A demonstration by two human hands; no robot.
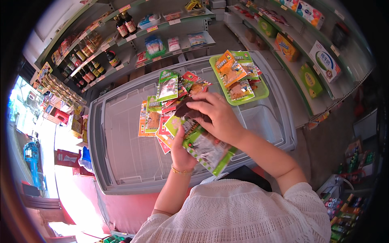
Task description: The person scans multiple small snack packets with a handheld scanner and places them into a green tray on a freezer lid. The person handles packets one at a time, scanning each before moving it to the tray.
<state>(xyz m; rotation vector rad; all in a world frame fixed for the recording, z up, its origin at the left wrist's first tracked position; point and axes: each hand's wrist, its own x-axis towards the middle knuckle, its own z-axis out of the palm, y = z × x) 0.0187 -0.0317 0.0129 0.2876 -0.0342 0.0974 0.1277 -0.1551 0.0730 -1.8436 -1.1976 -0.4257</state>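
My left hand [183,155], with a gold bracelet at its wrist, grips green-edged snack packets [209,148] with a clear window, held tilted over the chest freezer. My right hand [220,118] reaches across their upper end, its fingers and thumb around dark brown packaging [184,107]; its exact form is partly hidden by the fingers. Behind and left of my hands lies a loose pile of flat snack packets, among them a green one [167,86] and a red one [199,82]. To the right, a light green plastic tray [263,91] holds several packets, an orange one [230,69] uppermost.
The chest freezer's sliding glass lid [127,145] lies under the packets. Behind it, shelves [170,22] carry sauce bottles [125,25] and bagged goods. Another shelf at the right bears drink cartons [325,60]. Bottles stand low at the right.
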